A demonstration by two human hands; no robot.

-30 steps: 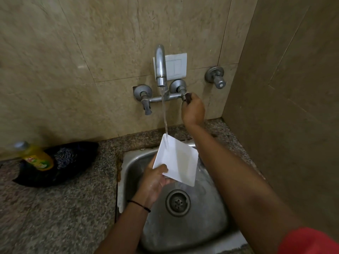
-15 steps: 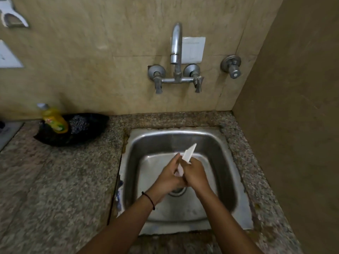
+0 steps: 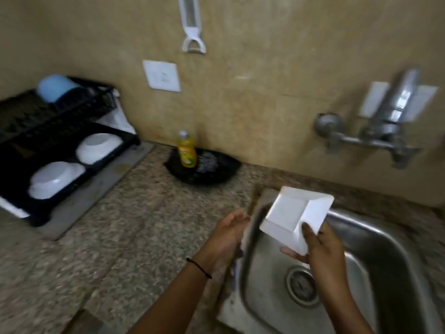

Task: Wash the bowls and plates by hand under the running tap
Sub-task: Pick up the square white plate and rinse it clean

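A yellow soap bottle (image 3: 186, 150) stands in a black dish (image 3: 216, 175) at the counter's (image 3: 134, 225) back edge. A black rack (image 3: 48, 131) sits at the left edge, a blue cup (image 3: 54, 86) on top.

Dim warm light, heavy motion blur on tap (image 3: 395, 112) and dish rack (image 3: 55, 141); wide-angle bending at edges.

Only one cam, head-worn: I'm looking fwd and down, close over the counter (image 3: 134, 237) w/ sink (image 3: 385, 227) at right, wall (image 3: 252, 92) behind.
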